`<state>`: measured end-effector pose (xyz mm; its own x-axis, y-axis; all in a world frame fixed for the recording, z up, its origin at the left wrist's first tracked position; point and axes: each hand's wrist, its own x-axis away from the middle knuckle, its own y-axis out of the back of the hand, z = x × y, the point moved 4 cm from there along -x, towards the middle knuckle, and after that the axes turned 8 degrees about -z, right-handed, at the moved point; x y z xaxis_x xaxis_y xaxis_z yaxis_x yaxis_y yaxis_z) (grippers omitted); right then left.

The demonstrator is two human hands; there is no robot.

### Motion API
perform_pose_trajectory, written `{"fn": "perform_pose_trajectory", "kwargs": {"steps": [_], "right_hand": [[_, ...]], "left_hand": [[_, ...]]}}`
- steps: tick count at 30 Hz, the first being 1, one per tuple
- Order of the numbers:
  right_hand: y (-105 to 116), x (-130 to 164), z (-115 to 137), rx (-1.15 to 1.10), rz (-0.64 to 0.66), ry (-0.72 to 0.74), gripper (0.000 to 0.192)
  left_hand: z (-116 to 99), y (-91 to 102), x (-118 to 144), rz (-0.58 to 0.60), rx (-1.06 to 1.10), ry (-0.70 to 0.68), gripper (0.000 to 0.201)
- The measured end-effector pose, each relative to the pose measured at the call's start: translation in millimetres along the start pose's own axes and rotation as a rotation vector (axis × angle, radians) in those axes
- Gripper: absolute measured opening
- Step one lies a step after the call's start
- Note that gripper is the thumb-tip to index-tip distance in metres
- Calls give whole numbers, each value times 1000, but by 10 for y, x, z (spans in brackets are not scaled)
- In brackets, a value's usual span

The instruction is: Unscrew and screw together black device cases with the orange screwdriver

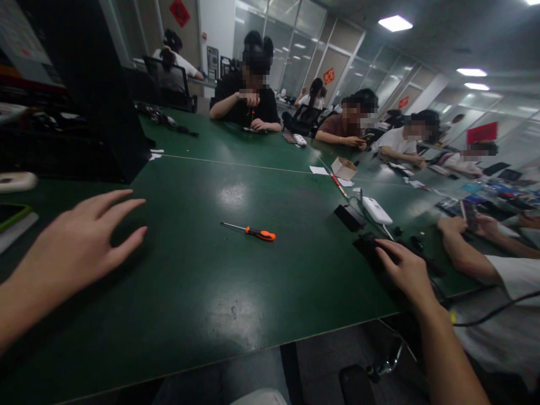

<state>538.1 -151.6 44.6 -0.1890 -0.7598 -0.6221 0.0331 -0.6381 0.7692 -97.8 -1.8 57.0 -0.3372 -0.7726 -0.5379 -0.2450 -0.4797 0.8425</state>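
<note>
A screwdriver (260,233) with an orange and black handle lies on the green tabletop (185,281), its thin shaft pointing left. To the left of it, my left hand (80,236) hovers over the table with fingers spread and nothing in them. At the right, my right hand (405,267) has its thumb and fingers closed at the edge of a small black object (368,243), whose kind is unclear. Just beyond that lie a flat black piece (350,217) and a white device (377,210) with a cable.
A dark stand (84,84) rises at the left, near a green-edged phone (12,215). An open small box (343,167) and paper pieces (318,170) lie farther back. A neighbour's hands (468,222) hold a phone at the right. Other people sit across the table.
</note>
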Motion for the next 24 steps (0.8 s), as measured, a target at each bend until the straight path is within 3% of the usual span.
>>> {"fn": "perform_pose_trajectory", "kwargs": {"steps": [4,6,12,15,19,24], "right_hand": [[24,-46,-8,80,68,86,48],[18,-71,-11,104,103,95,47],[-10,-78,32,166,141,64,48],[-17,-58,73,210,145,55,49],[4,-110,125,293,155,61,51],[-54,-242,61,349,419,39,60]], "left_hand": [[-506,-37,-100,20,30,-273,46],[-708,-88,-135,-36,100,-396,46],[-1215,-348,-160,-38,254,-618,37],[-1298,-486,-85,-13,321,-669,35],[-1217,-613,-12,45,397,-623,35],[-1135,-648,-39,92,468,-542,36]]}}
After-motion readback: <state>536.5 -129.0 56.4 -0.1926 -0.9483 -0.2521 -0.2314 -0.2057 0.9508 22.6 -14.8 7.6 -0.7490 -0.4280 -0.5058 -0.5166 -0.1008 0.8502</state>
